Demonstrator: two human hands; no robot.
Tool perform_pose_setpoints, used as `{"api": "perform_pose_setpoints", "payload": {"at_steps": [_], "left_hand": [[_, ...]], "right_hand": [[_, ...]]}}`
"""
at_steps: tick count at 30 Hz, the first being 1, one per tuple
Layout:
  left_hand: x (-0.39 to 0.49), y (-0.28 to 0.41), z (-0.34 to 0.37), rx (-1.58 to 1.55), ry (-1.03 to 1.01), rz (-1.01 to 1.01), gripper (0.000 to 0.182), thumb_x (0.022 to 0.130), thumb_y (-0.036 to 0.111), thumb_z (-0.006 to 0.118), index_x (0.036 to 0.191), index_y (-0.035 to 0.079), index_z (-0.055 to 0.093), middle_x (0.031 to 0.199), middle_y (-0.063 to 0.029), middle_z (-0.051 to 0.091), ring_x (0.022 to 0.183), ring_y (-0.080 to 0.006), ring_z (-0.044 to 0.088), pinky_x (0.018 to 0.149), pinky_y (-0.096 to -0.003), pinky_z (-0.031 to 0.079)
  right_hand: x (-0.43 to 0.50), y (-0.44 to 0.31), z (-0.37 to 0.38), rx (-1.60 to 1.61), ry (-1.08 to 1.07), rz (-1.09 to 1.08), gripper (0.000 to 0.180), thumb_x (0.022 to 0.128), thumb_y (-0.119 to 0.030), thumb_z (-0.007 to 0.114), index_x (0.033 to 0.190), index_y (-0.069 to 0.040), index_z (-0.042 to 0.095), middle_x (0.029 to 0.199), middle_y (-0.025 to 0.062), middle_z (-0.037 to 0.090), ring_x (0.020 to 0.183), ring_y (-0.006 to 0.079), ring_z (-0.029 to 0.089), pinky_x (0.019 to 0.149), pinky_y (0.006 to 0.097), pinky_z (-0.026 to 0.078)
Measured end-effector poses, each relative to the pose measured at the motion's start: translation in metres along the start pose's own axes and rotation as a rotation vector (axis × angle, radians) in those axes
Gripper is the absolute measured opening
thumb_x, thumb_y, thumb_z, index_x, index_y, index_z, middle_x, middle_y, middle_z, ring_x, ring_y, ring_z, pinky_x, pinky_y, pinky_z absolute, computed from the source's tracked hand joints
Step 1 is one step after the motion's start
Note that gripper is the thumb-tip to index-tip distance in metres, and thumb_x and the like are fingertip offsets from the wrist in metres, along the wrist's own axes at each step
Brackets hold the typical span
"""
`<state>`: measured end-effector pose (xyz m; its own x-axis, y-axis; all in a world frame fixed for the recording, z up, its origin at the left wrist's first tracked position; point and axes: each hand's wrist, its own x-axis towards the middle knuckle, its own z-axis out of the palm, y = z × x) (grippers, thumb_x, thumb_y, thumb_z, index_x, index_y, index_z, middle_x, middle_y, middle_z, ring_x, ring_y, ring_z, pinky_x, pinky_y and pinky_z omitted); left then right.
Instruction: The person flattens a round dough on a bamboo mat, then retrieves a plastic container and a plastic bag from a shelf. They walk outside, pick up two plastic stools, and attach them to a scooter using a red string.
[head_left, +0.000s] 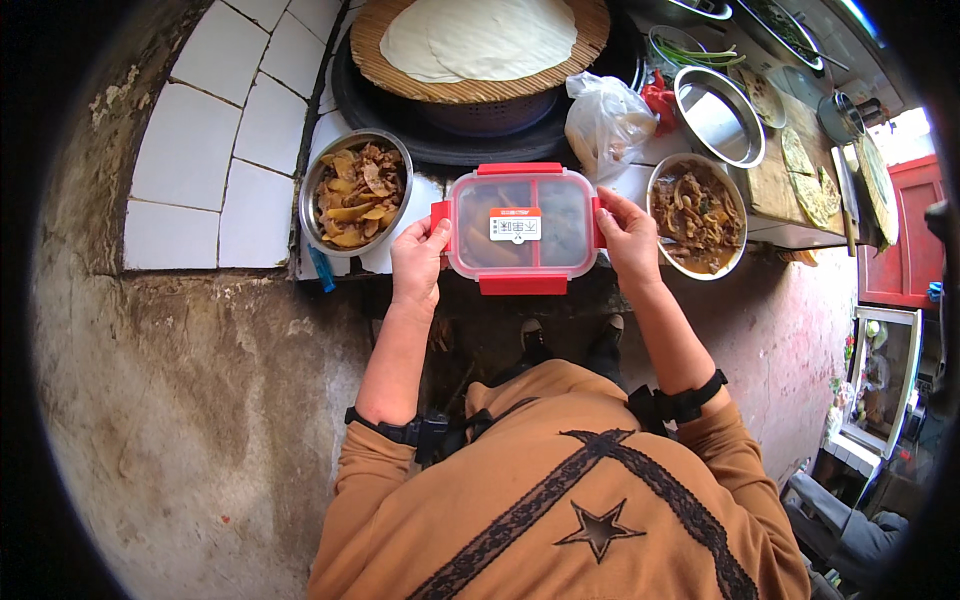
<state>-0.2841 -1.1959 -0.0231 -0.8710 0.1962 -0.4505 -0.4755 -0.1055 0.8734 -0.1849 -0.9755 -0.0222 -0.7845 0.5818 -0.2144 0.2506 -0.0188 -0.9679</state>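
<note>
Between my two hands is a rectangular lidded food container (555, 255) with red side clips and a divider down its middle; its clear lid bears a label. Food shows dimly through the lid. My left hand (417, 259) grips the clip at its left end, and my right hand (628, 236) grips the right end. Left of the container stands a steel bowl of sliced potatoes and meat (352, 199). To its right is a bowl of stewed meat in brown sauce (696, 217).
Behind the container, flat dough sheets (480, 37) lie on a round slatted tray (375, 56) over a large black wok (352, 112). A plastic bag (611, 124), a steel basin (718, 116), a wooden board (765, 191) with flatbread pieces and a knife (845, 199) are at right. A blue lighter (321, 268) lies near the left edge.
</note>
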Motion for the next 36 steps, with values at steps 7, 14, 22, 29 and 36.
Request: {"api": "perform_pose_setpoints", "payload": {"at_steps": [7, 14, 22, 29, 36], "left_hand": [[-0.006, -0.012, 0.005, -0.036, 0.015, 0.129, 0.032, 0.083, 0.008, 0.055, 0.112, -0.002, 0.044, 0.083, -0.0099, 0.061, 0.075, -0.0112, 0.057, 0.067, -0.0227, 0.045], [-0.009, -0.016, 0.003, 0.800, 0.162, 0.640, 0.026, 0.084, 0.017, 0.053, 0.095, -0.006, 0.059, 0.086, -0.0138, 0.056, 0.076, -0.0214, 0.055, 0.067, -0.0311, 0.045], [-0.006, -0.020, 0.005, 0.578, 0.097, 0.507, 0.027, 0.083, 0.015, 0.056, 0.099, -0.006, 0.058, 0.074, -0.0099, 0.061, 0.064, -0.0150, 0.056, 0.061, -0.0270, 0.045], [-0.006, -0.005, 0.010, 0.365, 0.047, 0.183, 0.040, 0.081, 0.009, 0.056, 0.115, -0.007, 0.045, 0.080, -0.0081, 0.059, 0.069, -0.0115, 0.056, 0.061, -0.0237, 0.046], [-0.062, -0.034, 0.026, -0.127, 0.090, -0.203, 0.030, 0.077, 0.020, 0.064, 0.098, 0.003, 0.050, 0.087, -0.0088, 0.057, 0.073, -0.0205, 0.057, 0.062, -0.0353, 0.049]], "right_hand": [[0.001, 0.014, 0.006, -0.013, 0.026, -0.046, 0.032, 0.090, -0.014, 0.044, 0.117, 0.002, 0.048, 0.103, 0.0040, 0.057, 0.087, 0.0070, 0.051, 0.078, 0.0195, 0.040], [-0.007, 0.011, 0.009, -0.366, 0.045, -0.282, 0.037, 0.089, -0.020, 0.041, 0.117, 0.004, 0.044, 0.097, 0.0215, 0.055, 0.090, 0.0342, 0.054, 0.080, 0.0339, 0.042], [-0.012, 0.012, 0.014, -0.467, 0.053, -0.290, 0.040, 0.091, -0.024, 0.037, 0.122, 0.002, 0.040, 0.113, 0.0234, 0.051, 0.108, 0.0343, 0.047, 0.088, 0.0334, 0.038], [-0.016, -0.008, 0.011, -0.571, 0.021, -0.226, 0.046, 0.088, -0.022, 0.043, 0.127, -0.001, 0.033, 0.114, 0.0207, 0.047, 0.103, 0.0350, 0.048, 0.087, 0.0361, 0.039], [0.024, -0.043, 0.028, -1.010, -0.057, -0.702, 0.043, 0.080, -0.028, 0.052, 0.120, -0.013, 0.045, 0.108, 0.0162, 0.051, 0.099, 0.0307, 0.049, 0.086, 0.0395, 0.038]]}}
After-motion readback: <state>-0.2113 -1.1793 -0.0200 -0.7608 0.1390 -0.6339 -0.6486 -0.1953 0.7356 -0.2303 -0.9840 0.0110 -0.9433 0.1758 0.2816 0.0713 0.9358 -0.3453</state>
